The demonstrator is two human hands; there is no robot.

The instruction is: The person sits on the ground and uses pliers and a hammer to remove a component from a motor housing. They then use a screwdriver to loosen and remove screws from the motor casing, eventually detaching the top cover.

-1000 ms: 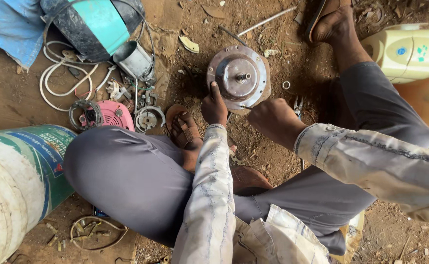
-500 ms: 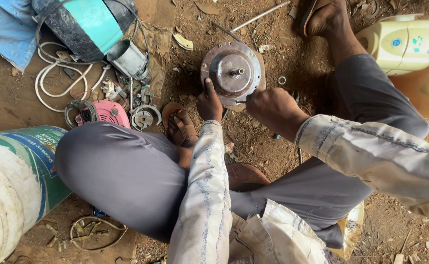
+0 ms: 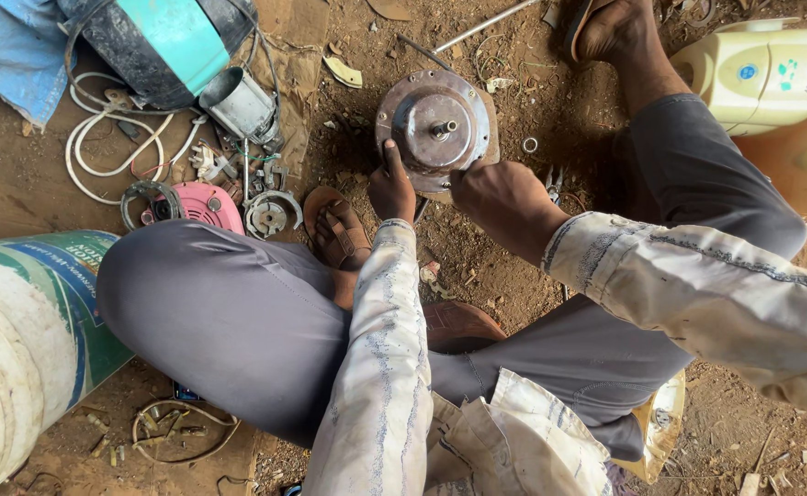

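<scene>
Head view: the round metal motor housing, shaft stub pointing up, lies on the dirt ground between the person's knees. The left hand rests on its near-left rim, fingers extended and not closed around anything; the right hand is curled against the near-right rim, though whether it grips the rim cannot be told. A pink round part and white cable lie well to the left.

The right hand has closed in on the round metal motor housing, now touching its rim.
</scene>
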